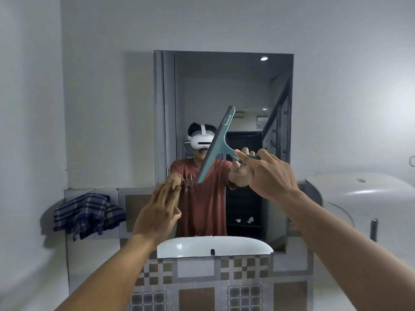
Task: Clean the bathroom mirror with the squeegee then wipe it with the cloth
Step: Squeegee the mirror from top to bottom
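Observation:
The rectangular bathroom mirror (247, 90) hangs on the wall straight ahead and reflects a person in a red shirt. My right hand (269, 173) grips the handle of a teal squeegee (216, 144), whose blade tilts diagonally in front of the mirror's middle. My left hand (158, 212) is raised by the mirror's lower left edge, fingers straight and together, holding nothing. A blue checked cloth (87, 214) lies bunched on the tiled ledge to the left of the mirror.
A white basin edge (213, 248) shows below the mirror, above patterned tiles (202, 274). A white rounded tank lid (363, 194) sits at the right, with a dark tap handle (373, 227) in front. Plain grey walls surround the mirror.

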Action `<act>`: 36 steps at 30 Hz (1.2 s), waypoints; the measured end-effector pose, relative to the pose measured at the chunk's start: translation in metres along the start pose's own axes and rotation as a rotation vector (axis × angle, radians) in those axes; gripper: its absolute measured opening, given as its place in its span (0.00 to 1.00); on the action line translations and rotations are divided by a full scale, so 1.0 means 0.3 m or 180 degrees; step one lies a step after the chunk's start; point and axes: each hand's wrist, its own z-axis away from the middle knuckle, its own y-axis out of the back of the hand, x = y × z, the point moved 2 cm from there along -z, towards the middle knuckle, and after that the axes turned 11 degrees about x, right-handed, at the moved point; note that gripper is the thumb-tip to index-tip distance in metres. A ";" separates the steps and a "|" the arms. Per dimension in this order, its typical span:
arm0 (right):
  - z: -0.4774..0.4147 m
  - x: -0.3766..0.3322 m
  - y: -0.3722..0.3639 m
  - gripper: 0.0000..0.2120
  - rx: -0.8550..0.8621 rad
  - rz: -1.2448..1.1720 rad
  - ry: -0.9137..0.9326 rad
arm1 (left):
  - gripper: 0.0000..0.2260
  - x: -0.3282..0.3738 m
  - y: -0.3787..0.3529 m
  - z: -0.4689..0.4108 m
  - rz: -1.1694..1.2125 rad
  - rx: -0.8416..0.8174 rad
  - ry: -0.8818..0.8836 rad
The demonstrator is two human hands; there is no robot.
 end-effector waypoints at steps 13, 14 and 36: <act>0.023 0.150 0.018 0.27 -0.0002 0.0023 -0.0124 | 0.24 -0.035 0.101 -0.325 0.0035 0.0329 0.0224; 0.023 0.151 0.019 0.27 -0.0002 0.0033 -0.0121 | 0.24 -0.035 0.106 -0.354 0.0000 0.0320 0.0230; 0.255 0.149 -0.079 0.27 -0.0093 -0.0552 -0.1561 | 0.30 -0.066 0.105 -0.474 -0.0102 0.0112 0.0134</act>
